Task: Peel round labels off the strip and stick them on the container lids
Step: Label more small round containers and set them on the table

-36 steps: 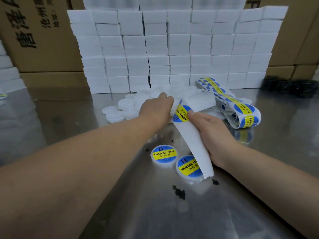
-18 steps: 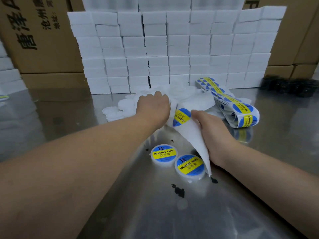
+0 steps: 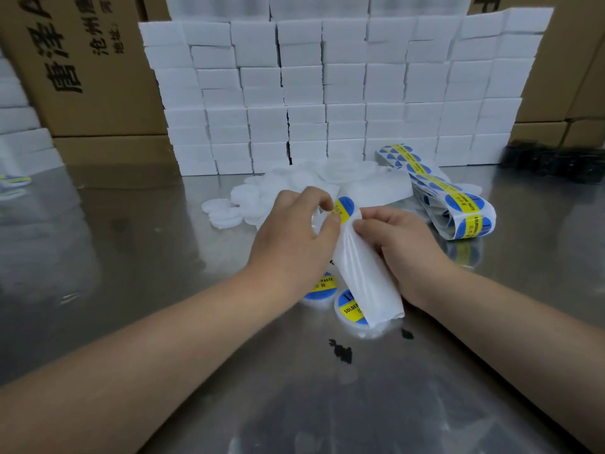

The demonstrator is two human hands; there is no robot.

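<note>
My left hand (image 3: 294, 234) curls round a pale white lid (image 3: 315, 221), and its thumb tip touches the edge of a blue and yellow round label (image 3: 344, 207). That label sits at the top of a white backing strip (image 3: 366, 276), which my right hand (image 3: 402, 244) pinches near the top. The peeled strip hangs down toward me. Two labelled containers (image 3: 322, 287) (image 3: 351, 310) lie on the steel table (image 3: 163, 290) under my hands, partly hidden by the strip. A pile of bare white lids (image 3: 288, 185) lies just beyond my hands.
A folded length of label strip (image 3: 458, 208) lies to the right of my hands. A wall of stacked white boxes (image 3: 327, 93) stands behind the pile, with brown cartons (image 3: 82, 77) further back. Dark specks (image 3: 340, 350) mark the table near me.
My left hand has drawn back from the lid pile toward the strip, and its thumb now meets the label. My right hand has turned the strip so the label faces away.
</note>
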